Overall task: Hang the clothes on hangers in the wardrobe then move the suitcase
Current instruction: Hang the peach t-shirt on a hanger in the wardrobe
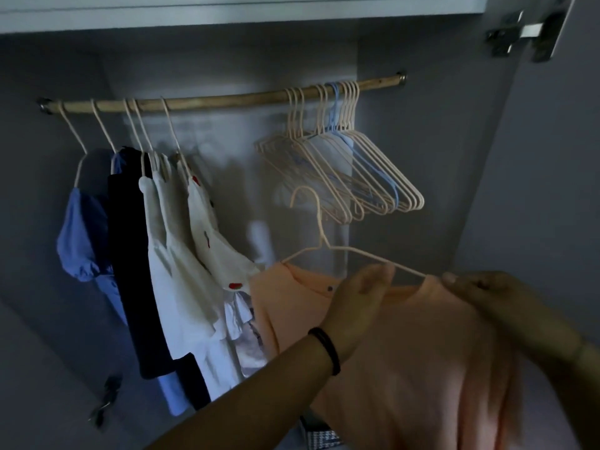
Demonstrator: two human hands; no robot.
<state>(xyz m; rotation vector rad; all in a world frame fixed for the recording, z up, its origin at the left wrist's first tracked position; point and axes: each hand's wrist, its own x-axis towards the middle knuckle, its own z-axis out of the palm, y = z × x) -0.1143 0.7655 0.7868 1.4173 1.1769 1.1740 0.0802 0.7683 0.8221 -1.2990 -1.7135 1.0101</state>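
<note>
Currently the peach shirt (406,352) is on a cream wire hanger (328,246), held in mid-air inside the wardrobe, below the rod (227,100) and not yet hooked on it. The hanger's long axis runs left-right, with the right end a bit lower. Its hook points up, curls over to the left, and sits just under the bunch of empty hangers (357,170). The shirt hangs down from it toward the bottom right of frame, with the collar at the top. Left hand (360,300) has its fingers curled round the hanger's shoulder wire at the neckline, and there's a dark band (326,350) on that wrist. Right hand (487,297) pinches the shirt's shoulder at the right tip of the hanger, thumb on top. The rod is wooden, spans the wardrobe and rises to the right. On its left half, already hung: a blue garment (81,241), a dark one (130,254), a plain white top (168,254) and a white top with red print (217,248), packed side by side. The empty hangers are clustered on the right half, mostly cream, at least one light blue. The peach shirt's left edge is just beside the printed white top. Door hinge (516,30) is at top right. Suitcase isn't identifiable.
</note>
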